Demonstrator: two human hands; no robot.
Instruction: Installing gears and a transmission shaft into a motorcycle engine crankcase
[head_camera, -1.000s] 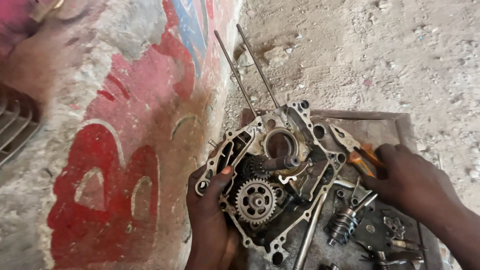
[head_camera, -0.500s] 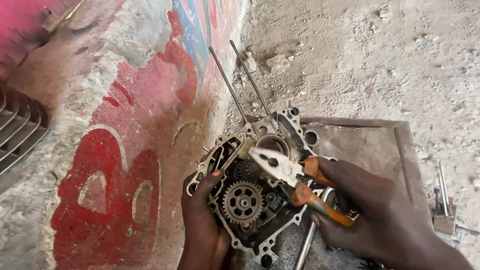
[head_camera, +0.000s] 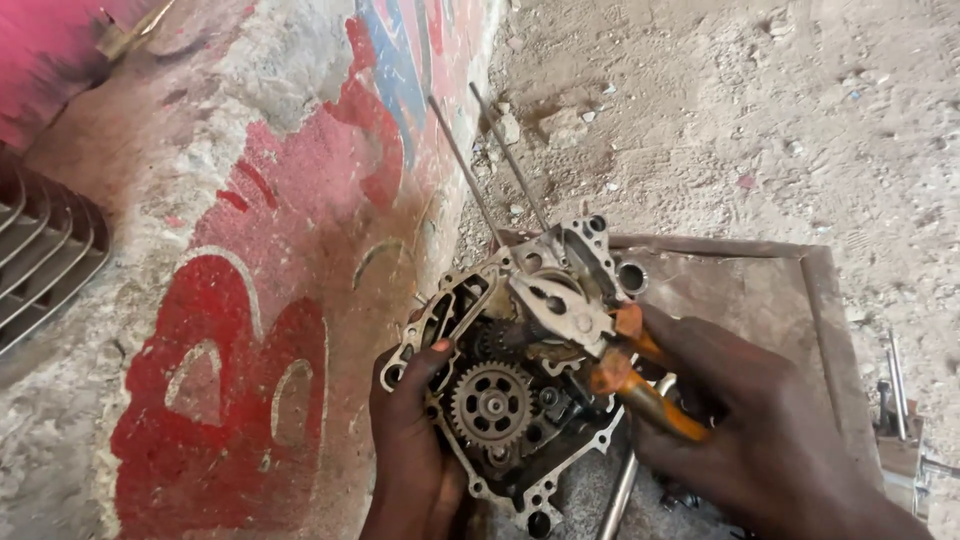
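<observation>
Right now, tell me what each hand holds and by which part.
The right hand grips pliers by their orange handles. The left hand holds the engine crankcase by its left edge.

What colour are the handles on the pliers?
Orange, grimy with grease, on the pliers held in the right hand; head view.

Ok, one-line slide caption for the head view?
Left hand steadies an open engine case; right hand works orange-handled pliers inside.

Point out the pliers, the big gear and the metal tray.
pliers (head_camera: 585, 330): head view, on the metal pivot near the jaws.
big gear (head_camera: 490, 405): head view, on its hub.
metal tray (head_camera: 815, 300): head view, on its right rim.
</observation>
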